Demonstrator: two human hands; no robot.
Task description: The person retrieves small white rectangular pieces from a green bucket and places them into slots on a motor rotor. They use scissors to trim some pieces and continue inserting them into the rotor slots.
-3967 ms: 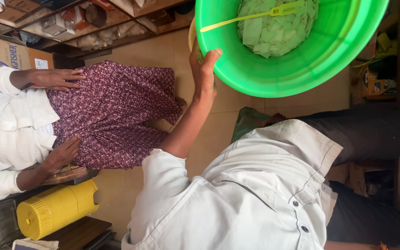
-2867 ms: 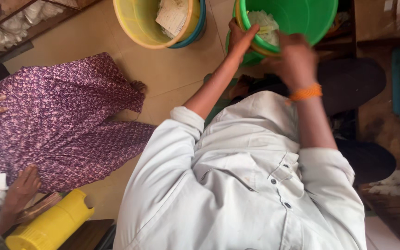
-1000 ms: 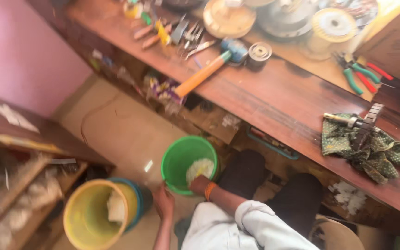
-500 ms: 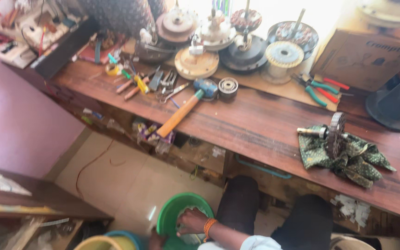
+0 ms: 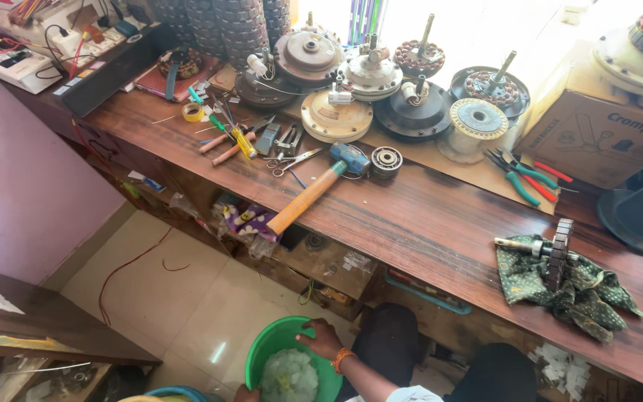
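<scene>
A green bucket (image 5: 262, 350) stands on the tiled floor at the bottom of the view, with pale crumpled material (image 5: 289, 376) inside it. My right hand (image 5: 320, 339), with an orange band at the wrist, grips the bucket's far rim. Only a sliver of my left hand (image 5: 245, 393) shows at the bottom edge, against the bucket's near left rim; its fingers are hidden. My dark-trousered legs (image 5: 440, 357) are under the bench edge.
A long wooden workbench (image 5: 426, 216) carries a wooden-handled hammer (image 5: 314, 190), fan motor parts (image 5: 336, 115), pliers (image 5: 522, 175), a green cloth (image 5: 574, 279) and a cardboard box (image 5: 597, 141). A blue bucket rim (image 5: 176, 392) shows bottom left, beside a low shelf (image 5: 31, 320).
The green bucket, held up high earlier, now stands on the floor. The view has swung up from the buckets to the workbench. The seated person in the purple skirt is out of view.
</scene>
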